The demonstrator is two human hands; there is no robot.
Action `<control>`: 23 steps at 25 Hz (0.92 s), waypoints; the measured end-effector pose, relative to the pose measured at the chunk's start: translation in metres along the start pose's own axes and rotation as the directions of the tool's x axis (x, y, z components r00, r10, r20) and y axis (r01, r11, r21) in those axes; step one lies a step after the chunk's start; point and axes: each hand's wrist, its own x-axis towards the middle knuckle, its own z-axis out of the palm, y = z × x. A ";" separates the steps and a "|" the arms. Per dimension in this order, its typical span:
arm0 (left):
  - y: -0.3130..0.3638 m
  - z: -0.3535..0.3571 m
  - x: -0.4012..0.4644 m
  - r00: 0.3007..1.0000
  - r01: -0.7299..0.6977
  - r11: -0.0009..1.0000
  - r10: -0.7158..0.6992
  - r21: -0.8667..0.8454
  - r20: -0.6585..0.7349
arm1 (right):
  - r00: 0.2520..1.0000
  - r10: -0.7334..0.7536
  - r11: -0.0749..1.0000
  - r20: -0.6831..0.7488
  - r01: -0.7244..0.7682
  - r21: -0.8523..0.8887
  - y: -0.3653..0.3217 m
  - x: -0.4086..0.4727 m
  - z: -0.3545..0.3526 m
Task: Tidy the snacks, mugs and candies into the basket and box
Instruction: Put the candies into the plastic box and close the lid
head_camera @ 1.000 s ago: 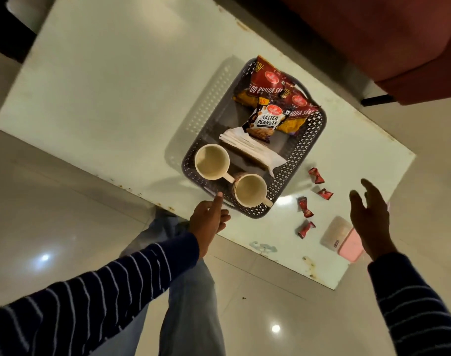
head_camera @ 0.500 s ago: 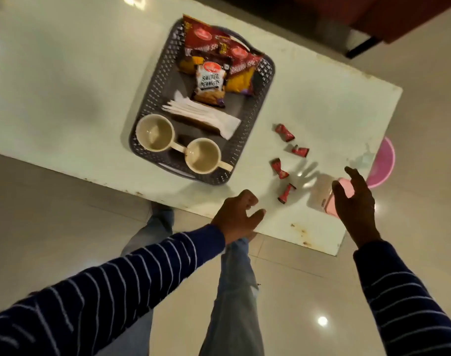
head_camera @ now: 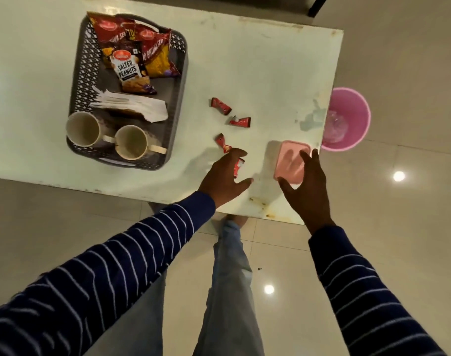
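Snack packets [head_camera: 132,51] and two cream mugs [head_camera: 105,136] sit in my grey perforated plastic basket [head_camera: 179,80]; four red-wrapped candies [head_camera: 220,106] await the lidded pink box [head_camera: 290,160], my open left hand [head_camera: 223,179] over one, my spread, empty right hand [head_camera: 308,186] at the box.

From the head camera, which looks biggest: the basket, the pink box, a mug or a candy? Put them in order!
1. Basket, by far the biggest.
2. Pink box and the left mug look about the same, and a hand hides part of the box, so I won't rank them.
3. Candy, smallest.
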 end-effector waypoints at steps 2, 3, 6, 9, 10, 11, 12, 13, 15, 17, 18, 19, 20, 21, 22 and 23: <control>0.005 0.009 0.008 1.000 0.004 1.000 -0.004 0.014 0.015 | 0.999 0.032 0.999 0.005 -0.032 -0.030 -0.002 0.010 0.002; 0.007 0.012 0.011 1.000 0.001 1.000 -0.002 0.021 0.020 | 0.999 0.044 0.998 0.002 -0.044 -0.041 -0.004 0.016 0.004; 0.006 0.019 0.018 0.998 -0.007 0.999 0.005 0.041 0.055 | 0.994 0.103 0.989 -0.022 -0.104 -0.105 -0.012 0.028 0.012; 0.003 0.021 0.021 0.995 0.005 0.999 -0.010 0.054 0.095 | 0.986 0.164 0.978 -0.023 -0.166 -0.124 -0.017 0.034 0.019; 0.003 0.021 0.021 0.994 0.007 0.998 -0.013 0.058 0.106 | 0.984 0.177 0.978 -0.018 -0.178 -0.112 -0.018 0.035 0.020; 0.004 0.021 0.022 0.993 0.007 0.998 -0.014 0.060 0.116 | 0.983 0.181 0.979 -0.014 -0.181 -0.097 -0.018 0.036 0.020; 0.004 0.020 0.023 0.992 0.005 0.998 -0.012 0.061 0.124 | 0.984 0.176 0.981 -0.012 -0.177 -0.081 -0.019 0.036 0.019; 0.005 0.020 0.024 0.991 0.000 0.998 -0.008 0.062 0.133 | 0.986 0.166 0.984 -0.012 -0.166 -0.066 -0.020 0.036 0.017; 0.007 0.020 0.027 0.989 -0.011 0.998 0.001 0.067 0.146 | 0.989 0.147 0.989 -0.014 -0.148 -0.031 -0.022 0.035 0.014; 0.008 0.022 0.028 0.987 -0.036 0.996 0.022 0.085 0.159 | 0.991 0.131 0.991 -0.015 -0.130 0.014 -0.028 0.031 0.012; 0.008 0.023 0.028 0.984 -0.054 0.994 0.036 0.097 0.173 | 0.993 0.121 0.992 -0.011 -0.121 0.038 -0.032 0.028 0.011; 0.008 0.023 0.029 0.980 -0.076 0.991 0.054 0.111 0.190 | 0.994 0.111 0.992 -0.003 -0.110 0.064 -0.036 0.024 0.011; 0.008 0.023 0.028 0.976 -0.106 0.987 0.080 0.121 0.201 | 0.995 0.101 0.991 0.008 -0.101 0.090 -0.042 0.019 0.012; 0.007 0.023 0.028 0.972 -0.140 0.983 0.113 0.122 0.207 | 0.995 0.094 0.989 0.021 -0.096 0.113 -0.047 0.013 0.012; 0.007 0.024 0.026 0.967 -0.170 0.980 0.145 0.105 0.210 | 0.995 0.091 0.987 0.030 -0.094 0.133 -0.053 0.008 0.014; 0.006 0.024 0.024 0.963 -0.187 0.980 0.169 0.068 0.210 | 0.995 0.088 0.985 0.035 -0.092 0.146 -0.059 0.002 0.015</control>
